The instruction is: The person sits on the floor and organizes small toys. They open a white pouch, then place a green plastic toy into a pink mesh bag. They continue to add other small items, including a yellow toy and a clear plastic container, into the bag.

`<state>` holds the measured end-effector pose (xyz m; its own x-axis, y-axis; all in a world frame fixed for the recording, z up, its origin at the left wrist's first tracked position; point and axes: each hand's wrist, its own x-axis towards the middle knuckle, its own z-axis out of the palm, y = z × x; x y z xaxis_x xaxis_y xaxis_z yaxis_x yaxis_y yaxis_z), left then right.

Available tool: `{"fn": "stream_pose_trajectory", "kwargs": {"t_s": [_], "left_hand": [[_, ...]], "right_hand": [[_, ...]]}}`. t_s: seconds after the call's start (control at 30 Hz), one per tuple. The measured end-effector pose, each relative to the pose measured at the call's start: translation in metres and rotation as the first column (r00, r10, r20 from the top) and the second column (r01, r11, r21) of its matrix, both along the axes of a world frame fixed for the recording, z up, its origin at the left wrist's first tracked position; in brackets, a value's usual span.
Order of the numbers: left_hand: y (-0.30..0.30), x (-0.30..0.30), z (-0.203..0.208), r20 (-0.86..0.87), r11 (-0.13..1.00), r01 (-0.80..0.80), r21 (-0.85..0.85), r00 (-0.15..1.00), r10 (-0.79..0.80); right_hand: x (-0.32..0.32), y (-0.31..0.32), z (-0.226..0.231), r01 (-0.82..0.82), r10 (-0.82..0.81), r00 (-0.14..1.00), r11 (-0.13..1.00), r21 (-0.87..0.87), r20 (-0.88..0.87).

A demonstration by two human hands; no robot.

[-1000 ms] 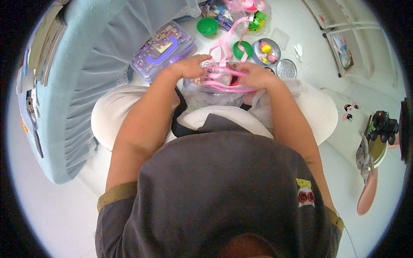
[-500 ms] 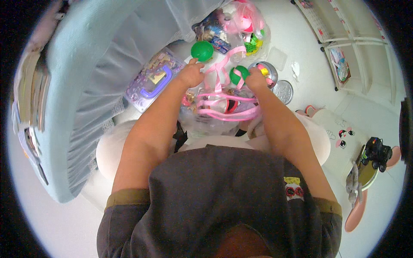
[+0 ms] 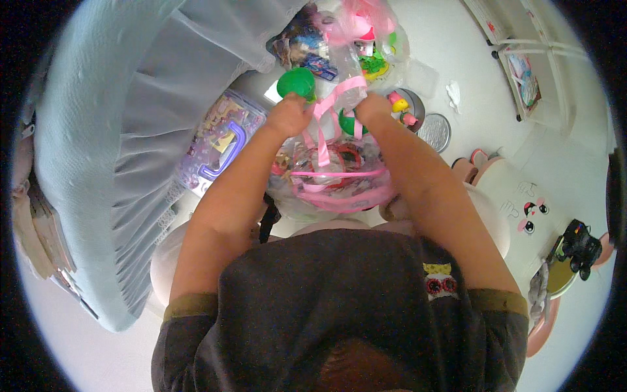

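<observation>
My left hand (image 3: 289, 119) has its fingers closed at the lower edge of a green bowl-shaped piece (image 3: 296, 83), hollow side up. My right hand (image 3: 375, 110) is closed at a second rounded green piece (image 3: 347, 121), partly covered by the hand and by a pink strap (image 3: 323, 134). Between and below both hands lies a clear plastic bag (image 3: 343, 189) with pink trim and straps, holding small items I cannot make out.
A round tin (image 3: 418, 108) with small toys and its silver lid (image 3: 435, 132) sit right of my hand. Plastic-wrapped toys (image 3: 375, 65) lie beyond. A purple-handled case (image 3: 212, 140) stands left, beside a skirted light-blue bed edge (image 3: 78, 163). White shelves (image 3: 555, 91) stand far right.
My right hand and its green piece have moved left, away from the tin. The bag's pink trim has shifted and its opening looks wider. The whole view has shifted slightly.
</observation>
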<state>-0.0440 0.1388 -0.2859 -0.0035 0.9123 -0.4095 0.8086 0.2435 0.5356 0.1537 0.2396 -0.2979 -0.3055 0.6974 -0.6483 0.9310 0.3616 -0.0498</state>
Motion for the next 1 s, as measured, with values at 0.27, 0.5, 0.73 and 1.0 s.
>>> {"fn": "stream_pose_trajectory", "kwargs": {"t_s": [0.27,0.5,0.73,1.0], "left_hand": [[0.012,-0.018,0.107,-0.119,0.97,-0.06,0.238,0.989,0.091],[-0.015,0.0,0.246,-0.169,0.93,0.056,0.364,0.986,0.007],[-0.084,0.038,0.325,0.173,0.918,0.057,0.393,0.976,-0.135],[-0.111,0.055,0.3,0.788,0.978,-0.149,0.143,0.616,-0.021]], "right_hand": [[0.029,0.013,0.083,0.013,-0.018,0.993,0.999,0.044,0.117],[0.084,0.015,0.206,-0.019,-0.022,0.986,0.971,0.239,0.167],[0.086,-0.023,0.268,0.108,0.005,0.955,0.925,0.365,-0.296],[0.055,-0.087,0.257,0.15,-0.305,0.544,0.952,-0.267,-0.782]]}}
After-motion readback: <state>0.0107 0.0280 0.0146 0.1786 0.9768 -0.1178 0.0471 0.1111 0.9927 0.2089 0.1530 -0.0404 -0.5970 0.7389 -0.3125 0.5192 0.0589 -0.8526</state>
